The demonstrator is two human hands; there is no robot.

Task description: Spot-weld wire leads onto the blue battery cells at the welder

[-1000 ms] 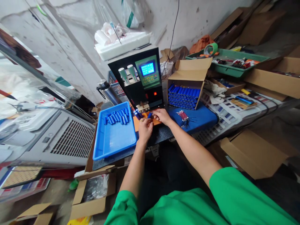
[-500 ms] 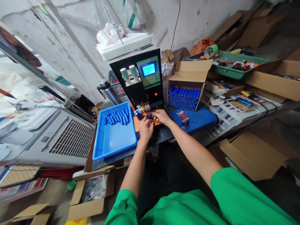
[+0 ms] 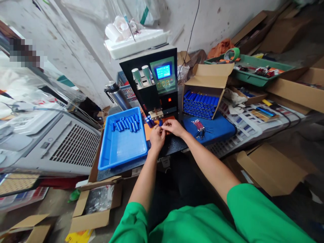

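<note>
A blue cylindrical battery cell (image 3: 160, 122) stands roughly upright under the electrodes of a black spot welder (image 3: 164, 108). My left hand (image 3: 157, 137) is closed at the near side of this cell, its fingertips against the lower part. My right hand (image 3: 175, 128) pinches close beside it, fingertips meeting those of the left; what lies in that pinch is too small to make out. Several more blue cells (image 3: 149, 121) stand just left of the electrodes on an orange board (image 3: 149, 134). To the right, a bundle of red and black wire leads (image 3: 199, 127) lies on a blue surface (image 3: 219, 130).
A blue tray (image 3: 125, 152) with loose cells sits left. An open carton (image 3: 225, 96) of stacked blue cells stands right of the welder. Behind the tray is a steel flask (image 3: 118, 96). A green tray (image 3: 268, 64) and cartons fill the far right; an open box (image 3: 92, 221) lies lower left.
The cell between my hands has gone from tilted to more upright, nearer the electrodes. My right fingertips have shifted slightly left and down toward my left hand. The camera view has turned slightly.
</note>
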